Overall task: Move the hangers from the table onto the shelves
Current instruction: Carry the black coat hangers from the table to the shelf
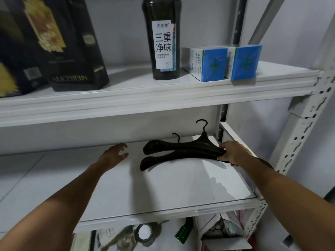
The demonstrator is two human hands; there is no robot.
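Two black hangers lie on the white middle shelf (163, 192), toward its back right. The rear hanger (183, 144) has its hook pointing at the back wall. The front hanger (168, 158) lies just before it, overlapping its right arm. My right hand (233, 153) grips the right ends of the hangers, thumb over and fingers under. My left hand (116, 153) hovers open over the shelf, a short way left of the hangers' left tips, touching nothing.
The upper shelf (145, 98) carries dark boxes (59, 51), a tall dark bottle (163, 38) and two blue-and-white cartons (221, 62). A perforated white upright (297, 138) stands at the right. Tape (145, 234) and packets sit on the shelf below.
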